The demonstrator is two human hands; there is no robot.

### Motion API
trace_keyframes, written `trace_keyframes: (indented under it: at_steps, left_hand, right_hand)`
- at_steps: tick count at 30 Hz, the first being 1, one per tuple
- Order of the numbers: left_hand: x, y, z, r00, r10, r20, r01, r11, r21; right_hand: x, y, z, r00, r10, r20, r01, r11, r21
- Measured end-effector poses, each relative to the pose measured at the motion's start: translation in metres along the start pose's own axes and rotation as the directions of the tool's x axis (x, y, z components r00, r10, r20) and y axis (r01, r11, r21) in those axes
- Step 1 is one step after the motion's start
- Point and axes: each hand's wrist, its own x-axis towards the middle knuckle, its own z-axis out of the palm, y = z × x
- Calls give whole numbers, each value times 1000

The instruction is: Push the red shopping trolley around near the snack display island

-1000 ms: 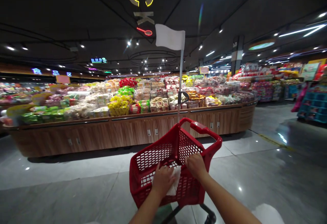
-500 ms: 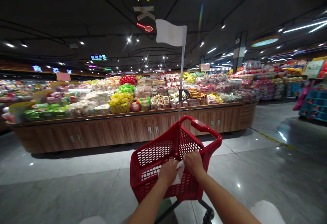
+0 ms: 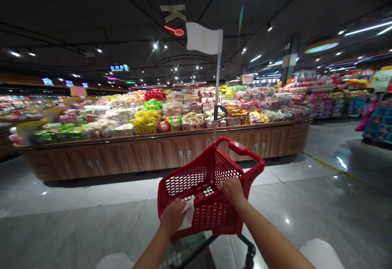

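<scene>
Slid leftward along the near rim of the red shopping basket (image 3: 202, 187) since half a second ago: left hand (image 3: 172, 216), closed on a white cloth (image 3: 187, 216). Right hand (image 3: 232, 190) gripping the rim, hands apart. Mid-wipe, seemingly; next calls for steady pressure toward the corner.

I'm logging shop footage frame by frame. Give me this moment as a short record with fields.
place: supermarket aisle, glossy grey floor
left hand: presses a white cloth on the near rim of the red basket cart
right hand: grips the cart's rim on the right
cart extras: white flag on a pole
ahead: wooden display island piled with packaged food
</scene>
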Motion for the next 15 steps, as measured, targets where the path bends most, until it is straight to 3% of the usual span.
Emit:
trace_keyframes:
  at_steps: [3,6,8,11,15]
  left_hand:
    - [-22,-33,1,999,-44,4,44,999,-18]
    - [-23,-34,-2,995,-96,13,96,995,-30]
    - [-10,-17,-6,994,-109,23,110,994,-22]
    - [21,27,-10,998,-60,12,60,998,-15]
    - [65,88,-9,999,-36,-24,34,998,-47]
  right_hand:
    - [5,-2,-3,1000,-15,26,15,1000,-11]
    - [9,-8,-5,999,19,43,-19,1000,-17]
    - [11,-12,-6,998,47,44,-46,999,-24]
    - [16,-21,-3,996,73,49,-71,997,-29]
    - [17,-38,7,991,-37,128,33,999,31]
